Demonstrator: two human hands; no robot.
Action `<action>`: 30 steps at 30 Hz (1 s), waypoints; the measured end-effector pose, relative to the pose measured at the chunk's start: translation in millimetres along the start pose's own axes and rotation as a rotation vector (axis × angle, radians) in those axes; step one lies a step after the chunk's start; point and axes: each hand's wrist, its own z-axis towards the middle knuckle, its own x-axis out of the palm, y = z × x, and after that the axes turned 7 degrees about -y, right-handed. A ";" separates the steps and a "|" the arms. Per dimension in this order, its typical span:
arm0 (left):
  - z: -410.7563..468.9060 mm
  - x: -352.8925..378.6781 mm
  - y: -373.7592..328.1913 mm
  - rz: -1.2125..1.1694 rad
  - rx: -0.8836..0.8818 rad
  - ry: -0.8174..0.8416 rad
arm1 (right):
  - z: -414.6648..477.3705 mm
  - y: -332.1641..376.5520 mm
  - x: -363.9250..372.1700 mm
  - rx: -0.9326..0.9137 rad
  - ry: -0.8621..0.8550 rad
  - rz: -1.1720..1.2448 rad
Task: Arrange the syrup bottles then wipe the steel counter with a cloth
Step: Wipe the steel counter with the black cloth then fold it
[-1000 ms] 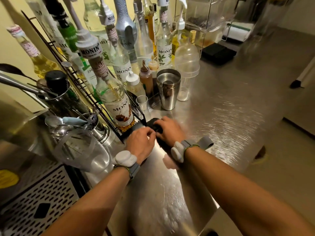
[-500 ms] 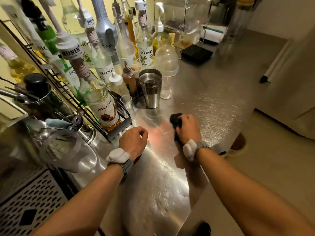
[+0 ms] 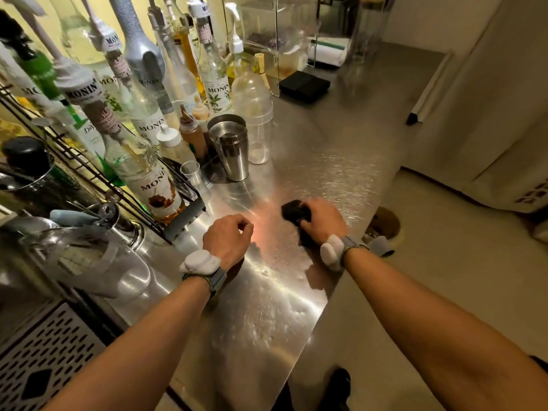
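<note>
The syrup bottles [image 3: 154, 185] are seen standing in the wire rack [image 3: 184, 216] at the left, so arranging is judged done. The dark cloth [image 3: 292, 209] is gripped by the right hand [image 3: 321, 221] and pressed on the steel surface [image 3: 311, 149]. The left hand [image 3: 226, 238] is curled on nothing, apart from it. Most of the wiping is judged left.

Scratched, shiny steel counter [image 3: 311, 146]. Standing on it: a wire rack [image 3: 184, 216] of syrup bottles [image 3: 157, 188] at left; just beside it, a small glass [image 3: 191, 170], a steel cup [image 3: 232, 152] and a clear plastic bottle [image 3: 252, 105]; a dark cloth [image 3: 290, 210] near the right edge; a black box [image 3: 305, 84] far back.
</note>
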 end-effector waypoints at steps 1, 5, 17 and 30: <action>0.0 -1.5 0.7 0.009 -0.004 -0.012 | 0.3 -13.9 -4.0 0.163 -0.080 -0.005; -1.3 -4.9 -9.7 0.027 -0.001 -0.036 | -32.2 -1.9 7.0 0.060 -0.077 0.071; -17.4 8.0 -29.0 0.065 -0.040 -0.022 | -57.5 -12.9 -5.8 -0.125 0.069 0.079; -37.2 -31.4 15.2 0.020 -0.098 -0.102 | -72.3 88.6 39.2 -0.297 0.146 0.139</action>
